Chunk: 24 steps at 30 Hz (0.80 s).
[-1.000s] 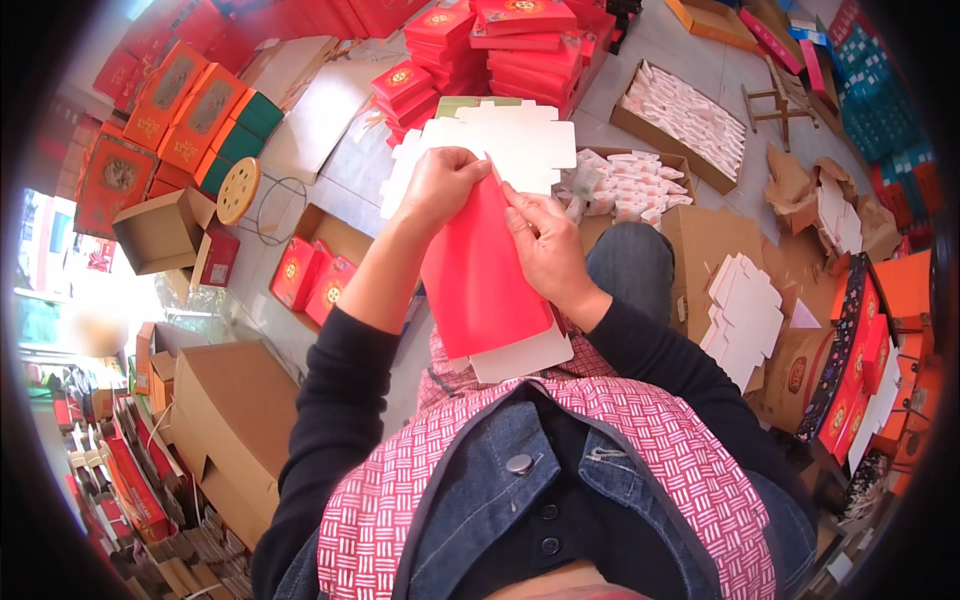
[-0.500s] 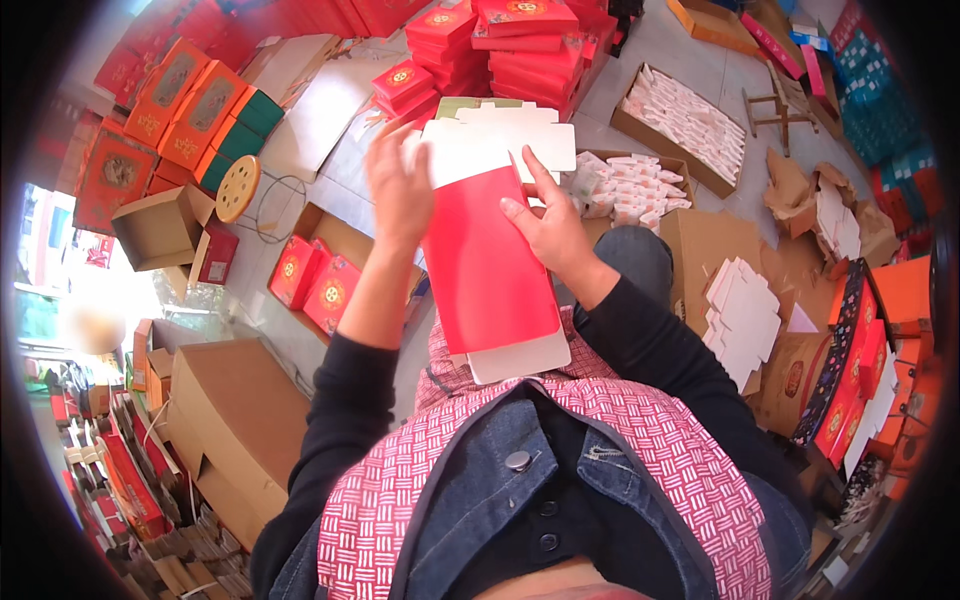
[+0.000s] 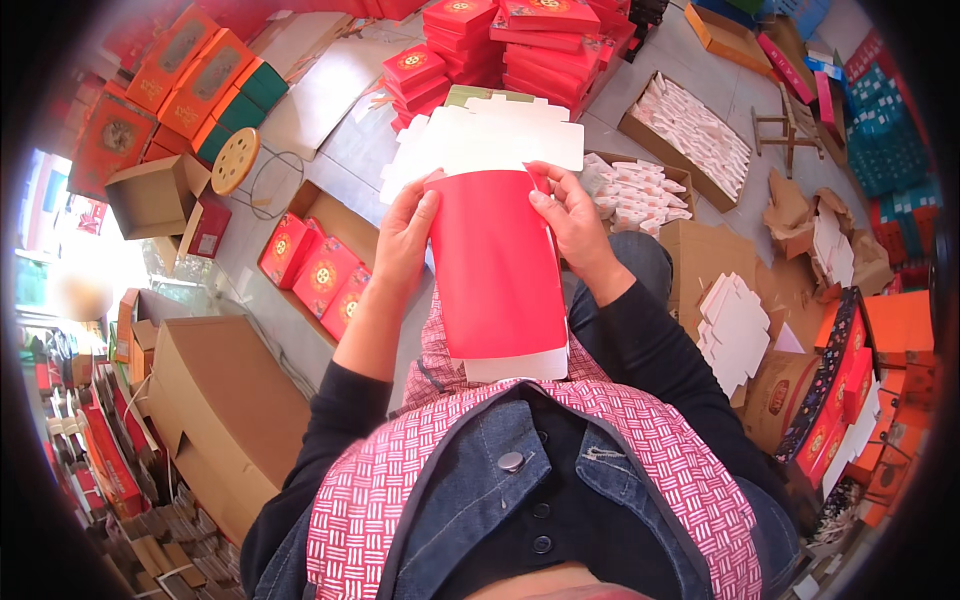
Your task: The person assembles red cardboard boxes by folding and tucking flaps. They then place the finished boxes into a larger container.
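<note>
Above my lap lies a red box sleeve (image 3: 497, 265), a partly flattened carton whose far edge bows slightly. My left hand (image 3: 407, 230) pinches its far left corner between thumb and fingers. On the far right corner, my right hand (image 3: 578, 225) grips it the same way, with a small red flap between thumb and forefinger. A white flap (image 3: 516, 366) sticks out at the near end. Just beyond the sleeve, white die-cut card blanks (image 3: 480, 135) are spread, with a greenish piece (image 3: 487, 95) showing behind them.
Stacked red gift boxes (image 3: 545, 50) stand at the far side. A cardboard tray (image 3: 328, 230) on the left holds red boxes. White wrapped pieces fill a cardboard box (image 3: 690, 135) on the right, near a wooden stool (image 3: 785, 135). A large carton (image 3: 235, 400) stands near left.
My left hand, raised over the white card before, has come down onto the red sleeve's left corner. My right hand has shifted to the right corner, and the sleeve now lies straighter.
</note>
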Available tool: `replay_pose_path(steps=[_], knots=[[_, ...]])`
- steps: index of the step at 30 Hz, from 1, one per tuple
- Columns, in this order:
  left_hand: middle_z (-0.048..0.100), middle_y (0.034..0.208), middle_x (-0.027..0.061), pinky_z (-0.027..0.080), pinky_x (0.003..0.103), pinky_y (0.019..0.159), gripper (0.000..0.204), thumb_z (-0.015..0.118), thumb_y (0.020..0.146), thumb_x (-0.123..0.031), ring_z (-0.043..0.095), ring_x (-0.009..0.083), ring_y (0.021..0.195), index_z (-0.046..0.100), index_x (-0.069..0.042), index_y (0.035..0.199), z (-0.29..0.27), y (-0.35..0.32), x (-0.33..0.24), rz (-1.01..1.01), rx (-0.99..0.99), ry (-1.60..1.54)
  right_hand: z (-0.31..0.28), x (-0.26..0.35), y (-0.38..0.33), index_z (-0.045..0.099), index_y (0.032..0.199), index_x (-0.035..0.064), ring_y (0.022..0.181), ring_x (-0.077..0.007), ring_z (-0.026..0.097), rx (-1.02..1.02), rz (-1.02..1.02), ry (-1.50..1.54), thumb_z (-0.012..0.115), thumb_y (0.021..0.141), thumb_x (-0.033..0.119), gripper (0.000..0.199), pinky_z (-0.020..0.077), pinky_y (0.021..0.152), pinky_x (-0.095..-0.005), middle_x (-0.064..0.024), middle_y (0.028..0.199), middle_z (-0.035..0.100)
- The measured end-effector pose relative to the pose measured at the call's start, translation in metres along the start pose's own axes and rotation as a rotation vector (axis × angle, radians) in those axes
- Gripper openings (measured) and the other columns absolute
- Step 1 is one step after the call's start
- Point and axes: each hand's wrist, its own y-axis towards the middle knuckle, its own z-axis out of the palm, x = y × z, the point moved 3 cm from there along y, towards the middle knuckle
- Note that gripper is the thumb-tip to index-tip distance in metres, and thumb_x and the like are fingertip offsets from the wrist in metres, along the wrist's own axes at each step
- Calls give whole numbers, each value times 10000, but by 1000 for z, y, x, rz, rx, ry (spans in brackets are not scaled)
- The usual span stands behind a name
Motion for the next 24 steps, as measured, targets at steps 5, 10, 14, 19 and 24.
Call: replay_pose_path(steps=[5,10,14,19,24], knots=[[591,1129,26,398,229,931,370,494,983,-233,516,88,1054,520,-20,1285,5,6,-3,7,54,203,6,16,-5,439,1289,5,943,-90,554,38,-56,36,547,947,204,410,457,813,-225,-81,1153,557],[579,1140,29,390,242,940,334,498,982,-234,499,94,1074,575,-14,1222,6,4,2,-56,40,176,-7,13,0,499,1236,2,932,-80,543,83,-13,-40,525,963,248,369,444,800,-215,-79,1097,579],[577,1147,52,396,259,942,309,506,974,-208,509,120,1083,613,18,1155,5,6,0,-36,29,224,-14,17,0,579,1135,-4,931,-95,547,50,-7,-153,533,959,288,343,446,803,-232,-64,1050,594],[555,1189,90,396,277,955,296,522,959,-181,518,164,1098,627,47,1115,17,1,-26,94,88,278,-21,36,2,639,1042,-24,948,-129,561,32,-268,-432,563,943,301,348,456,803,-265,-61,1067,584],[555,1187,96,411,284,943,284,535,948,-162,523,171,1095,630,57,1102,17,-2,-32,126,77,329,-15,34,-6,657,1018,-6,937,-119,566,-104,-183,-85,636,898,176,219,474,791,-230,-54,1085,578]])
